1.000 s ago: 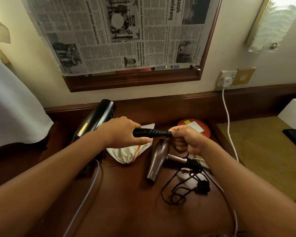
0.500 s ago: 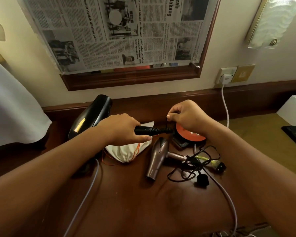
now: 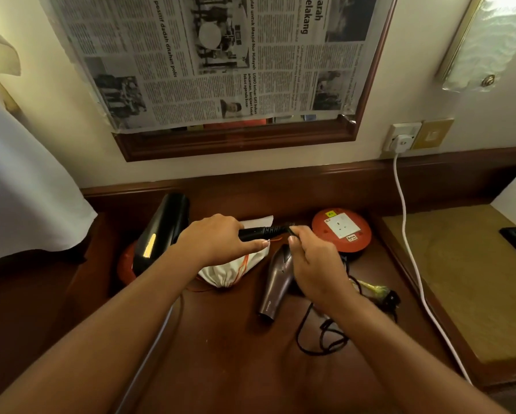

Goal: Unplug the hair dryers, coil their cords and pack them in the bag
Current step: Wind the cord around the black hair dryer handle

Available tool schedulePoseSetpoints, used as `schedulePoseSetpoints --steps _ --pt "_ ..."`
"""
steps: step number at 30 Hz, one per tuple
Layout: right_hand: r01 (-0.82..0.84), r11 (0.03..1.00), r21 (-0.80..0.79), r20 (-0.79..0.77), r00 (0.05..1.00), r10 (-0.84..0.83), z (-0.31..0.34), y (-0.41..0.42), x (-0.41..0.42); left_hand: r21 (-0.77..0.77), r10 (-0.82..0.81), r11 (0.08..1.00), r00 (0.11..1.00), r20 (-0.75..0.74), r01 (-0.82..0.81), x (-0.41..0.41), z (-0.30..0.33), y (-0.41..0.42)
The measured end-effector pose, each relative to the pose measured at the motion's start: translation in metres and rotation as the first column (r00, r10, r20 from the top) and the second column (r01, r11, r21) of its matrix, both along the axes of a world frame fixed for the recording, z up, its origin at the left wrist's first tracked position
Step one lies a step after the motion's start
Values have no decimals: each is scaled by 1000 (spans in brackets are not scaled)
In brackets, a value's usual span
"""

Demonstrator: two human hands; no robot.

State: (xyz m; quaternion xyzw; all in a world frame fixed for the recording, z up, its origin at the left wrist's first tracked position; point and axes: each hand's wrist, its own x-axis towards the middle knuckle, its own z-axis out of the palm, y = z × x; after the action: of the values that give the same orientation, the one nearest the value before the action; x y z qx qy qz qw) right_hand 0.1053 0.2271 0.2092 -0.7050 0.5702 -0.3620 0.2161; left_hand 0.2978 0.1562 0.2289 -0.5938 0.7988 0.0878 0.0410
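The left hand (image 3: 218, 240) was closed around the handle of the black hair dryer (image 3: 161, 231), fingers curled over it and thumb underneath. The dryer was held clear of the surface (image 3: 221, 354). Its long axis ran left to right: the barrel pointed out to the left and away from the person, and the ribbed strain relief (image 3: 270, 230) projected from the grip toward the right.

The right hand (image 3: 313, 264) was positioned just beside the end of that strain relief. Its fingertips were pinched on the black cord (image 3: 291, 230) where the cord left the relief. The two grips were therefore close together on one line, with the cord exit between them. The remaining run of this cord could not be traced with certainty behind the right hand.

Judgement: the next wrap would call for the right hand, as the nearer one, to carry the cord around the handle while the left hand kept the handle level.

Below the left hand, the white drawstring bag (image 3: 230, 270) lay on the surface with its gathered mouth toward the person. The brown hair dryer (image 3: 276, 288) lay just to the right of the bag, nozzle toward the person, partly under the right wrist. Its loose black cord (image 3: 319, 339) lay uncoiled on the surface beside it. An orange extension reel (image 3: 342, 231) sat farther right, near the back edge.
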Motion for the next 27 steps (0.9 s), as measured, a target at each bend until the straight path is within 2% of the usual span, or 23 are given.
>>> schedulePoseSetpoints --steps 2,4,6,10,15,20,22,27 --pt "-5 996 91 175 984 -11 -9 7 5 -19 11 1000 1000 -5 -11 1 -3 3" --pt "-27 976 214 369 928 -55 -15 11 8 -34 8 999 1000 5 -8 2 -5 5" --pt "-78 934 349 490 864 -111 -18 13 10 -43 -4 999 1000 22 5 4 -6 6" --pt "-139 880 454 544 825 -151 -18 11 5 -62 -18 998 999 35 20 7 -4 6" --pt "-141 872 468 431 898 -87 -20 2 -6 -48 -29 998 999 28 30 8 -2 5" --pt "-186 855 484 481 873 -82 -17 2 -7 -60 -25 998 999 -28 23 8 5 5" --pt "-261 825 502 571 816 -90 -21 4 -7 -61 -34 998 998 -44 31 7 8 6" --pt "-526 720 452 807 585 -79 -32 8 -12 -55 -43 998 994 -102 37 3 10 9"
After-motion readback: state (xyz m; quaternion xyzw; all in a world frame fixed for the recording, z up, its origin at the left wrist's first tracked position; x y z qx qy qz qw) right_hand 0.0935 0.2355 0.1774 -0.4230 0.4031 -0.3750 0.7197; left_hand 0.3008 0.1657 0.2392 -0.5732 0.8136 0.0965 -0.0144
